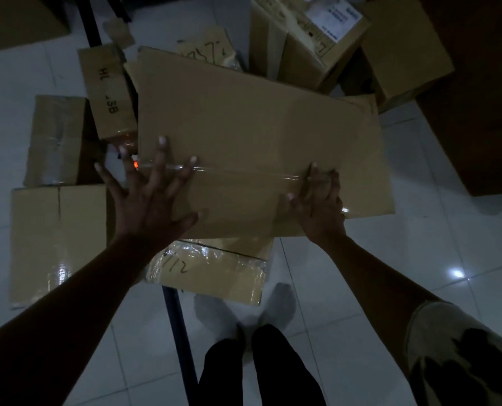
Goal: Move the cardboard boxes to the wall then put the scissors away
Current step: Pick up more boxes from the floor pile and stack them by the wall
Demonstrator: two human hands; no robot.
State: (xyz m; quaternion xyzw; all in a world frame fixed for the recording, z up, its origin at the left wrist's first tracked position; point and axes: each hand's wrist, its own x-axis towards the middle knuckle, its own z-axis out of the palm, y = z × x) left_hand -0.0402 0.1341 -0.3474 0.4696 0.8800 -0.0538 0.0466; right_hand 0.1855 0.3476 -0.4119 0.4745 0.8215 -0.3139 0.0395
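A large flattened cardboard box lies on top of a pile of other flat boxes on the tiled floor. A strip of clear tape runs across it. My left hand presses flat on its near left part, fingers spread wide. My right hand rests on the tape line at the near right, fingers curled; whether it holds anything is hidden. A small orange-red spot shows at the box's left edge beside my left fingers. I cannot make out the scissors.
Flat boxes lie to the left, at the back left and under the near edge. Upright cartons stand at the back right beside dark furniture. A dark bar crosses the floor by my feet.
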